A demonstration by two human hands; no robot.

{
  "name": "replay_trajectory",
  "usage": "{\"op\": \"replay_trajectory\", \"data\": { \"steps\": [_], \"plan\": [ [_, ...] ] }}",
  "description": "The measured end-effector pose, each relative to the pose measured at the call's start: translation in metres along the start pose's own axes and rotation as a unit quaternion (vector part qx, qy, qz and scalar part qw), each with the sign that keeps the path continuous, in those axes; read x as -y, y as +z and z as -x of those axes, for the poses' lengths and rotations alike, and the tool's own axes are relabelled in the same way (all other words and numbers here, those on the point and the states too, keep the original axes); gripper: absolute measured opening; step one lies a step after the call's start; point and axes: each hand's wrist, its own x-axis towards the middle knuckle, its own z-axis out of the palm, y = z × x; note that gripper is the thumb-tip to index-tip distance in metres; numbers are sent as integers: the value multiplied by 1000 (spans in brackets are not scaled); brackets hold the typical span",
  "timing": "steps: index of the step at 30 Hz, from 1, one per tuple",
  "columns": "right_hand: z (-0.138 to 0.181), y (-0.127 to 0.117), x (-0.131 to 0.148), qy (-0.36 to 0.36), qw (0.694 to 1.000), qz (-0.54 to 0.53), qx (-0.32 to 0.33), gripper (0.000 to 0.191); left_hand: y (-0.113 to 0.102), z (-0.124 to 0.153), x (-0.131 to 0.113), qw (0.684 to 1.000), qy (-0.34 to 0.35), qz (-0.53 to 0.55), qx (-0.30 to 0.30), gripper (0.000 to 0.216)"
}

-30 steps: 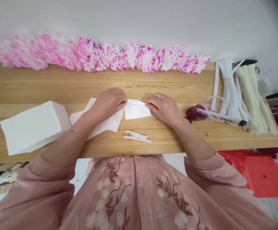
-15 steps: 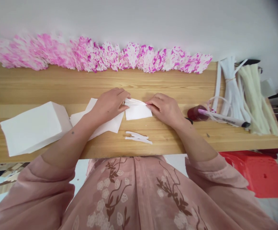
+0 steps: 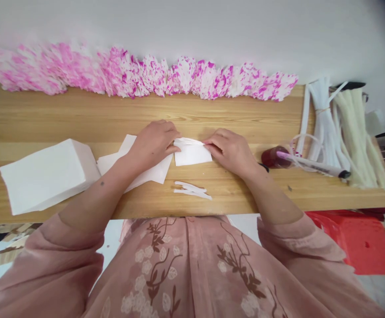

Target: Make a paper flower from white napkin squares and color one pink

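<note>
One long row of ruffled pink-and-white paper tufts [image 3: 146,75], too merged to count, runs along the far edge of the pale wooden surface [image 3: 212,115]. At near left lies one thick block of stacked white paper [image 3: 44,176]. Just right of it, at least two loose white paper sheets [image 3: 154,172] overlap, partly under the left hand [image 3: 155,141]. Its fingers pinch the far left corner of one small folded white paper piece [image 3: 194,155], which lies mid-surface, pleated along its far edge. Nearer are at least two narrow white strips [image 3: 192,191], crossing each other. The right hand [image 3: 230,149] has its fingers closed on the folded piece's far right corner. Farther right stand one dark red jar [image 3: 272,157], one white marker with a black end [image 3: 325,166], one banded white strip bundle [image 3: 321,106] and one cream fibrous bundle [image 3: 353,137].
</note>
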Motion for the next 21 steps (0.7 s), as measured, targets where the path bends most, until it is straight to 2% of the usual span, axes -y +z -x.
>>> {"op": "replay_trajectory", "data": {
  "steps": [8, 15, 21],
  "plan": [
    [0, -1, 1, 3, 1000, 4, 4, 24, -1, 0, -6, 999, 9, -42, 8, 22],
    [-1, -4, 3, 8, 1000, 2, 22, 26, 2, -1, -15, 996, 12, -83, -21, 23],
    [-3, -5, 0, 10, 999, 24, 26, 25, 3, -5, -11, 995, 27, -88, -24, 22]
  ]
}}
